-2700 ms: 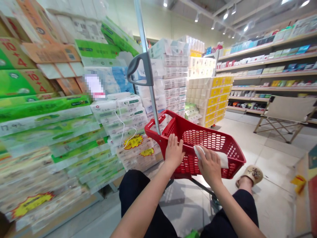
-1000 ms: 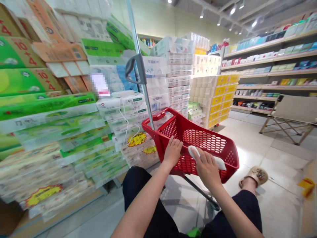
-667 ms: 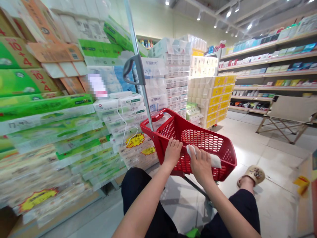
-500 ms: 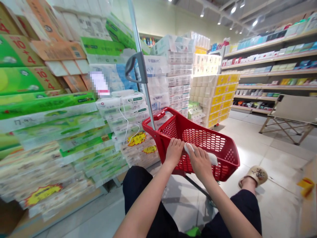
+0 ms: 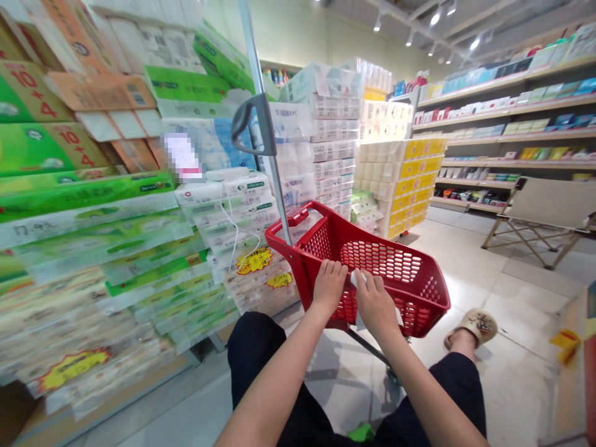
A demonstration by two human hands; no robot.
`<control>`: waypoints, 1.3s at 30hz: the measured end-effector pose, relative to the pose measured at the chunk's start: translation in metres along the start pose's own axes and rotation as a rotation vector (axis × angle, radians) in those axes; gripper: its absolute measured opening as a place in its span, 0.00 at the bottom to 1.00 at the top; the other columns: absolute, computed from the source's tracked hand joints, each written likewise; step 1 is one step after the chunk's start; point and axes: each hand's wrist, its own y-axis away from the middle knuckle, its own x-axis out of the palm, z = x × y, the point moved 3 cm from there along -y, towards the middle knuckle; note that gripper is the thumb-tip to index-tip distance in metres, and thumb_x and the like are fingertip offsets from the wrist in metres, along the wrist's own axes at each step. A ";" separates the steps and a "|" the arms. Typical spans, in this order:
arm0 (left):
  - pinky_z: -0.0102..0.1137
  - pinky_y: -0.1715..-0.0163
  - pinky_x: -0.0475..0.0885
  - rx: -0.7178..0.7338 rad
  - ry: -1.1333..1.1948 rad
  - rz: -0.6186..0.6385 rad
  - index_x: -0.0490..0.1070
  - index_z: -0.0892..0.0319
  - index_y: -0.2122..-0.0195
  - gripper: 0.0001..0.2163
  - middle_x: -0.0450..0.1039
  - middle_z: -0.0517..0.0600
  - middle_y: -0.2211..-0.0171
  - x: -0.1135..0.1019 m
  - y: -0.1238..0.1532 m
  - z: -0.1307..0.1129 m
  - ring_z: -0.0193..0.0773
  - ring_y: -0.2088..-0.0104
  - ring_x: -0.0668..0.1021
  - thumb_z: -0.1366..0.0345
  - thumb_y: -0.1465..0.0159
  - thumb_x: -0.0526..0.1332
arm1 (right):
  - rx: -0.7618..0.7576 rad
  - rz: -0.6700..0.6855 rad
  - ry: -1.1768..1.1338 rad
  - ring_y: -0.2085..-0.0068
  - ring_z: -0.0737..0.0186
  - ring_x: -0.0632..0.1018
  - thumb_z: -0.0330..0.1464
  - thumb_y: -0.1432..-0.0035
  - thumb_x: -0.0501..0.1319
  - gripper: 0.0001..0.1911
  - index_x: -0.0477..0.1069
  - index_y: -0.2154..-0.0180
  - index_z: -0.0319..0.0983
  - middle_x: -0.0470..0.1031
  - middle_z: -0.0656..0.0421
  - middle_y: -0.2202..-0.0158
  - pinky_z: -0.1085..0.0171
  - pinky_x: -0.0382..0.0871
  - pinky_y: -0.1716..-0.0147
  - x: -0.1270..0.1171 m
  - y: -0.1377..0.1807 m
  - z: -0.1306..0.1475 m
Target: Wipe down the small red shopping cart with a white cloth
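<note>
A red shopping cart basket with perforated walls stands in front of me, tilted on its frame. My left hand is closed over the near rim, fingers curled to the inside. Just right of it, my right hand presses a white wipe against the same rim. Most of the wipe is hidden under the fingers and palm; its lower edge hangs on the outer wall. A metal pole with a grey handle rises at the basket's left end.
Stacked tissue packs fill the left side, close to the cart. Yellow and white packs stand beyond it. A folding chair stands at the right before stocked shelves. My legs straddle the cart; one foot in a clog is at the right.
My right hand has shifted slightly along the rim, and the wipe's end that lay right of it now hangs lower against the wall. My left hand stays on the rim.
</note>
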 end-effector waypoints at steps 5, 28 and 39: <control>0.45 0.39 0.60 0.005 0.007 -0.019 0.66 0.58 0.50 0.12 0.68 0.52 0.52 -0.002 0.003 0.003 0.45 0.49 0.69 0.71 0.35 0.55 | 0.055 0.008 0.014 0.53 0.52 0.71 0.27 0.39 0.52 0.34 0.52 0.32 0.44 0.64 0.54 0.37 0.59 0.73 0.64 -0.011 0.023 -0.011; 0.46 0.38 0.60 0.014 0.013 0.014 0.66 0.59 0.50 0.14 0.68 0.52 0.54 -0.003 0.004 0.006 0.45 0.50 0.69 0.70 0.38 0.59 | 0.212 0.142 -0.064 0.73 0.70 0.77 0.32 0.37 0.51 0.36 0.42 0.31 0.54 0.58 0.56 0.33 0.70 0.70 0.83 -0.016 0.060 -0.049; 0.50 0.32 0.48 0.039 0.083 -0.007 0.62 0.56 0.41 0.19 0.56 0.53 0.36 -0.007 0.014 -0.042 0.46 0.33 0.54 0.69 0.33 0.53 | 0.241 0.137 -0.034 0.70 0.66 0.79 0.33 0.37 0.51 0.36 0.42 0.30 0.48 0.59 0.51 0.34 0.68 0.71 0.85 -0.009 0.041 -0.012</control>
